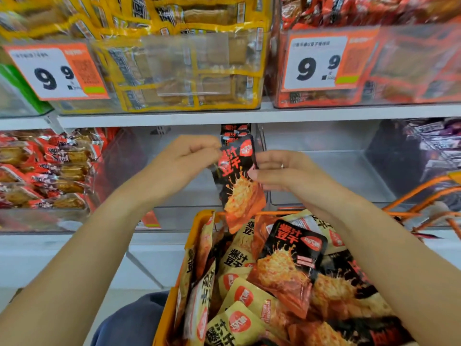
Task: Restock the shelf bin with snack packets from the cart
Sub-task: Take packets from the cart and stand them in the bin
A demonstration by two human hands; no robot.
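Observation:
A black-and-red snack packet (pixel 239 181) hangs upright between my hands, in front of the lower shelf. My left hand (pixel 184 161) pinches its upper left edge with curled fingers. My right hand (pixel 279 172) holds its right edge between thumb and fingers. Below them the orange cart basket (pixel 172 303) is full of several yellow and black-red packets (pixel 287 268). Behind the held packet stands a clear shelf bin (pixel 179 196) with a few black-red packets (pixel 234 132) upright at its back right.
Another clear bin (pixel 336 176) to the right looks bare inside. The lower left bin (pixel 45 171) holds red packets. Upper shelf bins carry yellow packets (pixel 179 58) and red packets (pixel 374 58) with 9.9 price tags. Orange basket handles (pixel 424 193) rise at right.

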